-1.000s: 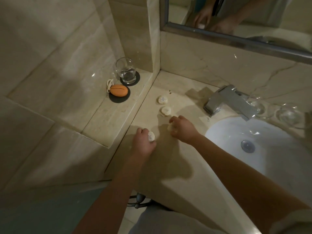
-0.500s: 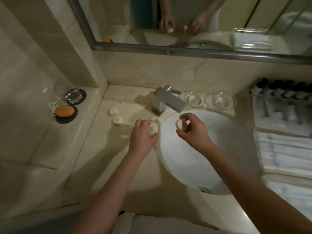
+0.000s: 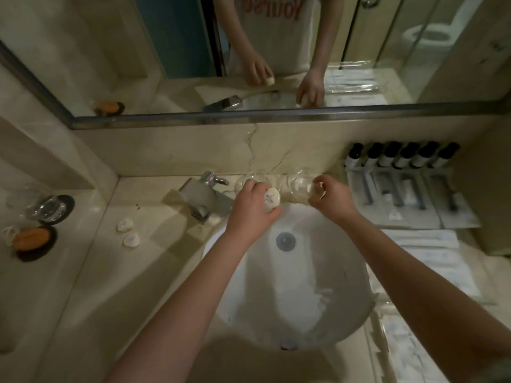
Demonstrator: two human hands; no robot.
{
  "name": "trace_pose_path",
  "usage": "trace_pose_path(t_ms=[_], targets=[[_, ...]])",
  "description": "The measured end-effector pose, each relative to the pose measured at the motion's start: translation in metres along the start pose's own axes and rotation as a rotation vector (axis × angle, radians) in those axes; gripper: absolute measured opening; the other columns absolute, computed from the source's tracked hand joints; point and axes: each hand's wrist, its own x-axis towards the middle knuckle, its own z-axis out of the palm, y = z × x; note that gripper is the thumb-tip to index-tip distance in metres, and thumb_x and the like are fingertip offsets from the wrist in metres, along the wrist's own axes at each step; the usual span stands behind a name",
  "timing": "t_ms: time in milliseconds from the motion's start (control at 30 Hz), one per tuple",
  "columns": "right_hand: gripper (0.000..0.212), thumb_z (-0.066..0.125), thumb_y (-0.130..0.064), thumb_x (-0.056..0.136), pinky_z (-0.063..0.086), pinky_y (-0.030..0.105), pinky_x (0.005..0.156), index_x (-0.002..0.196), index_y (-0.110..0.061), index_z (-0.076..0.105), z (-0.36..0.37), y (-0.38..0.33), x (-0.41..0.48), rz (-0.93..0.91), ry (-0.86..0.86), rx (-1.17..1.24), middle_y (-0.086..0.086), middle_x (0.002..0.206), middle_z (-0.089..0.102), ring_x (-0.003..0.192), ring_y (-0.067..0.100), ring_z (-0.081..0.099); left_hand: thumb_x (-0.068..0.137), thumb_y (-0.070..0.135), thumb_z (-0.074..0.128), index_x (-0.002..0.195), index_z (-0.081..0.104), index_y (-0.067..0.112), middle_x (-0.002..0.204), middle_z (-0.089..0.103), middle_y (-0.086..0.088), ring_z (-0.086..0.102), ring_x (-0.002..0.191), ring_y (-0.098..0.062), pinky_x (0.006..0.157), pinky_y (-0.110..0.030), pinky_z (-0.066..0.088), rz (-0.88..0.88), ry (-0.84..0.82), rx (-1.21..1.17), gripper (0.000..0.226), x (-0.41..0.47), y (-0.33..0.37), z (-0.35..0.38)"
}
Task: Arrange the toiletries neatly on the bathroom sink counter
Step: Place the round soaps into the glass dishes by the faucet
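Left hand (image 3: pixel 250 210), right hand (image 3: pixel 333 200), curled grips.

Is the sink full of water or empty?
Empty: the drain shows plainly at the bottom of the white sink, and no stream of water comes from the faucet.

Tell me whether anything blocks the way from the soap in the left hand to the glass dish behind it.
Nothing visible does. The left hand holds the round soap right at the glass dish; the faucet stands aside to the left.
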Motion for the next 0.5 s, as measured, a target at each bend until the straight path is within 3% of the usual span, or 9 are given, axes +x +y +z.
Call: trace_pose_path(t_ms=[200, 367, 500], targets=[[0.037, 0.062, -0.029, 0.079, 0.045, 0.032, 0.070, 0.112, -0.013, 0.054, -0.003, 0.010, 0.063, -0.087, -0.125, -0.499, 0.011, 0.108, 0.063, 0.095, 0.030, 0.060, 0.077, 0.026, 0.071, 0.117, 0.057, 0.009, 0.119, 0.050, -0.007, 0.055, 0.104, -0.024, 0.085, -0.028, 0.041, -0.001, -0.059, 0.068, 0.045, 0.039, 0.005, 0.013], [0.050, 0.056, -0.041, 0.085, 0.041, 0.040, 0.093, 0.124, -0.011, 0.052, 0.005, 0.020, 0.089, -0.168, -0.183, -0.693, 0.012, 0.125, 0.053, 0.119, 0.032, 0.045, 0.078, 0.028, 0.071, 0.118, 0.056, 0.009, 0.119, 0.050, -0.007, 0.055, 0.104, -0.025, 0.084, -0.029, 0.042, -0.043, -0.128, 0.105, 0.046, 0.062, -0.003, 0.025], [0.059, 0.058, -0.043, 0.083, 0.033, 0.043, 0.104, 0.131, -0.010, 0.049, 0.011, 0.033, 0.100, -0.134, -0.229, -0.681, 0.011, 0.134, 0.047, 0.129, 0.031, 0.035, 0.076, 0.026, 0.071, 0.115, 0.057, 0.012, 0.119, 0.051, -0.006, 0.054, 0.106, -0.025, 0.085, -0.028, 0.041, -0.071, -0.194, 0.137, 0.043, 0.082, -0.007, 0.039]])
